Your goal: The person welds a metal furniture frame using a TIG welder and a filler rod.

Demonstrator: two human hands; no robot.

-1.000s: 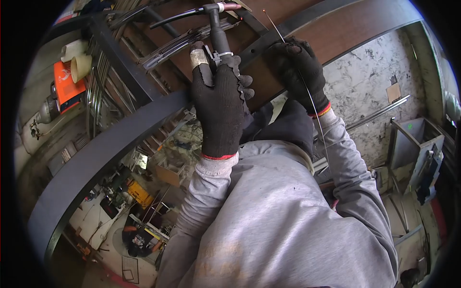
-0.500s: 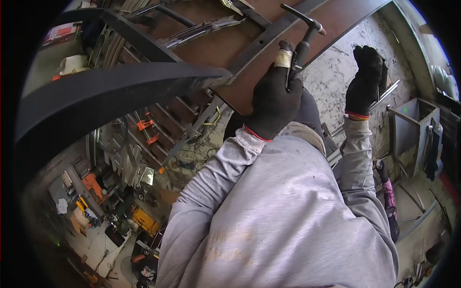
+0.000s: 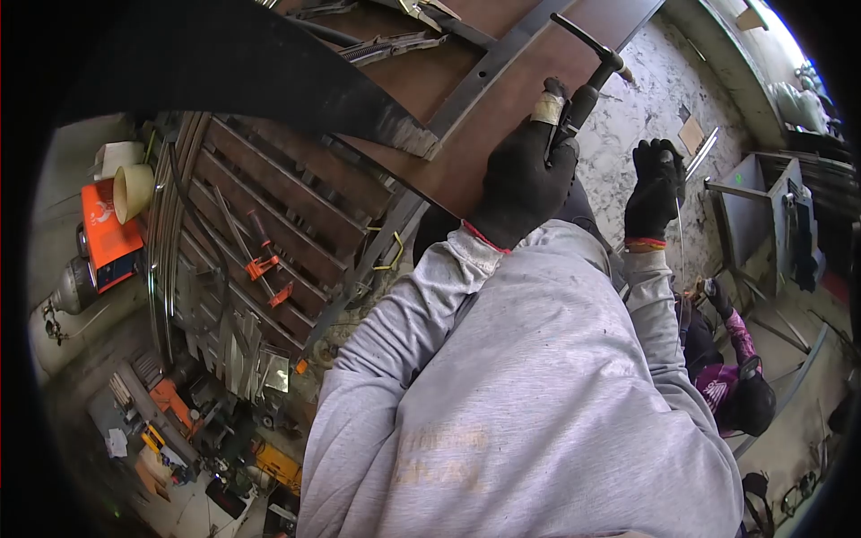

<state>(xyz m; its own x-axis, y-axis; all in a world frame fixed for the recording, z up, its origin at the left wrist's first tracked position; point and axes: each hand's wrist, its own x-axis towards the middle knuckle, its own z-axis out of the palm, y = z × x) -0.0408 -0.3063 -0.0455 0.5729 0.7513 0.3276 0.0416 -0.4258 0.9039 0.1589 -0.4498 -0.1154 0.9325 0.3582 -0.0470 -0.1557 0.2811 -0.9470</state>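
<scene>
My left hand, in a black glove with tape around one finger, is closed around the handle of a TIG welding torch. The torch's nozzle points right, and its long back cap points up and left. Beside it lies a dark steel frame over reddish-brown panels. My right hand, also gloved in black, is raised to the right with its fingers curled. A thin rod runs down from this fist, so it seems to hold a welding filler rod.
A dark steel beam crosses the upper left close by. Orange clamps rest on a slatted rack. An orange machine stands far left. A metal box-shaped stand is at right. Another person works at lower right.
The view has shifted, bringing the orange machine and more of the other person into sight. My right hand appears lower and further left. My left hand still grips the torch.
</scene>
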